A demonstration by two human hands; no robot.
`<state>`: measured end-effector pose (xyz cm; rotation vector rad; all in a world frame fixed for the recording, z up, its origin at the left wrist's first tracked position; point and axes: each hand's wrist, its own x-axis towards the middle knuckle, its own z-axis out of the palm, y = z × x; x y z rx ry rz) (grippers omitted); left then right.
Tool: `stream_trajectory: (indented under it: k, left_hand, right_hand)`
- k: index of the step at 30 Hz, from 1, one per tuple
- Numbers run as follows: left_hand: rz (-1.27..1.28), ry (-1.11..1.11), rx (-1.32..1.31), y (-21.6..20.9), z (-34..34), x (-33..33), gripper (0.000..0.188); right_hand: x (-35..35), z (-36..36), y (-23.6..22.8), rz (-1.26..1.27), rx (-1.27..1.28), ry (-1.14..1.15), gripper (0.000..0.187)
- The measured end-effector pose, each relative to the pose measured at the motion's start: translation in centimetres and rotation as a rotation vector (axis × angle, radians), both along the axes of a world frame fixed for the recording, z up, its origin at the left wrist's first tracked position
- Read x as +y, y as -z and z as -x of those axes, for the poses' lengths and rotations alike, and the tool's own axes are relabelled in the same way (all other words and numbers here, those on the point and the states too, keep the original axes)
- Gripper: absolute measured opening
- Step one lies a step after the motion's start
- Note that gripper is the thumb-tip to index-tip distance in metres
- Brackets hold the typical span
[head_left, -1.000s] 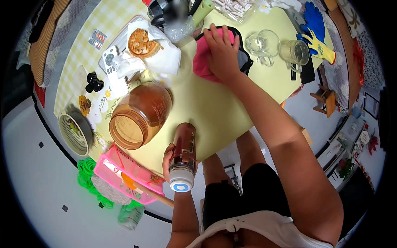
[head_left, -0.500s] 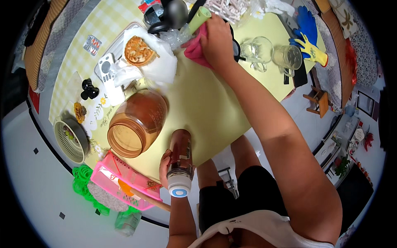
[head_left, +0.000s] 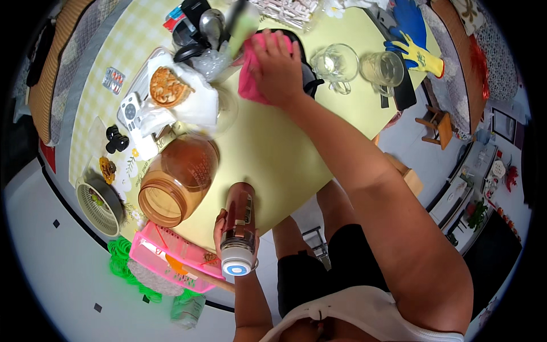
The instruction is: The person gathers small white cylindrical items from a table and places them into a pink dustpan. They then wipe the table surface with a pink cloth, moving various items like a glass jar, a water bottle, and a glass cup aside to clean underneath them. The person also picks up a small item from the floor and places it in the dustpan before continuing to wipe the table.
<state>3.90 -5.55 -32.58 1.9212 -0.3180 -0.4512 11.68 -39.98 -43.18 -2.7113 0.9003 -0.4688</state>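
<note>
My left hand (head_left: 219,231) is wrapped round a reddish-brown drink bottle (head_left: 240,208) with a clear band and a white lid, its lid end toward me. It is held over the table's near edge. Farther up, my right hand (head_left: 279,74) presses a pink cloth (head_left: 250,82) onto the yellow tabletop (head_left: 273,148), fingers bent over it. A black, round-edged object (head_left: 306,68) lies partly behind that hand. Left of the cloth are a clear plastic bag (head_left: 212,64), a metal ladle (head_left: 212,25) and a blurred pale green item (head_left: 245,23). A big brown jar (head_left: 182,179) lies left of the bottle.
Two glass mugs (head_left: 336,62) stand to the right, near blue-and-yellow gloves (head_left: 419,54). A round pastry (head_left: 167,86) on white paper and a white remote (head_left: 137,122) are at left. A pink basket (head_left: 148,251) and a colander (head_left: 99,208) sit at the left edge.
My right hand has drawn the pink cloth a little toward me, and more of the cloth shows. The whole view has shifted slightly. My left hand still grips the bottle.
</note>
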Motion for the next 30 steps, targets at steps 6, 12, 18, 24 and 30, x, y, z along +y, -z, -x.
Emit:
stream_trajectory:
  k: [6,12,18,24,30]
  left_hand:
    - [-0.014,0.055,-0.029,-3.1,-1.0,-6.9,0.079]
    - [0.043,0.105,-0.393,-1.5,-5.8,-19.8,0.072]
    - [-0.045,-0.019,-0.425,0.3,-9.4,-26.3,0.056]
    - [-0.141,-0.199,-0.304,1.8,-7.3,-26.2,0.045]
    - [0.145,-0.135,0.599,1.9,3.0,-30.8,0.026]
  right_hand:
    - [5.3,12.0,-2.5,-0.199,0.163,-0.448,0.059]
    - [1.7,19.4,-3.9,-0.252,0.237,-0.277,0.059]
    - [1.0,20.2,-3.7,-0.252,0.171,-0.169,0.057]
    - [0.5,21.9,-2.4,-0.239,0.060,-0.206,0.048]
    - [0.4,22.7,-1.5,-0.337,0.043,-0.323,0.046]
